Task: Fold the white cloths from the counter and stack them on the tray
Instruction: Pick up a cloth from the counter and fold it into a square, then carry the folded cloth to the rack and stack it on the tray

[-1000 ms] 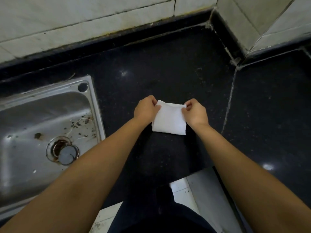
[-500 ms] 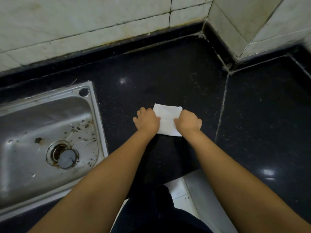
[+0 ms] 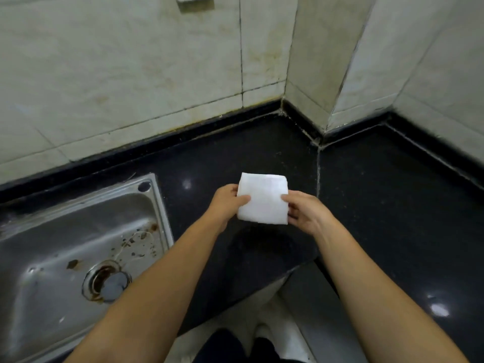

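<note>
Head view: folded white cloth [image 3: 262,198] held above black counter [image 3: 379,205], pinched at its left edge by left hand [image 3: 227,203] and at its right edge by right hand [image 3: 305,212], thumbs on top. Steel sink [image 3: 157,205] at left, tiled wall [image 3: 131,74] behind.

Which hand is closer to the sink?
Left. The left hand holds the cloth's side nearest the sink; the right hand holds the far side.
</note>
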Demonstrator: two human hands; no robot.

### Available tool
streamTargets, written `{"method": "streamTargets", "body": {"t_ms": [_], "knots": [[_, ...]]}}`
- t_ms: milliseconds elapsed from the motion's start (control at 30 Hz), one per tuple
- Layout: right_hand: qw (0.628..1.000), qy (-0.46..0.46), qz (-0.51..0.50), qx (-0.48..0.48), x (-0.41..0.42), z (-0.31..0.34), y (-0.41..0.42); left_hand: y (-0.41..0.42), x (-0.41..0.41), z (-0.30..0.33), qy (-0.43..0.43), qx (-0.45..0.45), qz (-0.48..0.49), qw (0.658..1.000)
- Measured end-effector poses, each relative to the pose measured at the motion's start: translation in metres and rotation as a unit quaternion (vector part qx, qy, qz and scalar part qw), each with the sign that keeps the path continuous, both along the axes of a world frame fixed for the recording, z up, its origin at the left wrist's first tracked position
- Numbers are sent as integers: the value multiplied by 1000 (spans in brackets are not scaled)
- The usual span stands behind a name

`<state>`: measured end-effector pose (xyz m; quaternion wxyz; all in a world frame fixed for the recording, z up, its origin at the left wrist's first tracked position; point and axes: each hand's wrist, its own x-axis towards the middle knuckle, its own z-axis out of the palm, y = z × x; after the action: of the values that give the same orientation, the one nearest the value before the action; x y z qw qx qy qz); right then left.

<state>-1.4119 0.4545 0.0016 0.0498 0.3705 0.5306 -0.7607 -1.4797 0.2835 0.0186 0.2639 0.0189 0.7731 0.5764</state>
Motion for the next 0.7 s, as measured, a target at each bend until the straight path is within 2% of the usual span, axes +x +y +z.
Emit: {"method": "streamTargets", "body": {"t_ms": [200, 333, 433, 567, 700], "knots": [[986, 107, -118, 56, 102, 35, 0, 22, 56, 28, -93, 111, -118, 982], [968, 122, -195, 101, 199, 43, -17, 29, 123, 33, -117, 115, -210, 964], [951, 113, -263, 121, 279, 41, -37, 35, 184, 24, -99, 105, -278, 950], [909, 90, -385, 128, 391, 37, -61, 52, 278, 18, -59, 81, -376, 921], [847, 73, -503, 158, 509, 34, -83, 76, 386, 22, -40, 71, -490, 868]]}}
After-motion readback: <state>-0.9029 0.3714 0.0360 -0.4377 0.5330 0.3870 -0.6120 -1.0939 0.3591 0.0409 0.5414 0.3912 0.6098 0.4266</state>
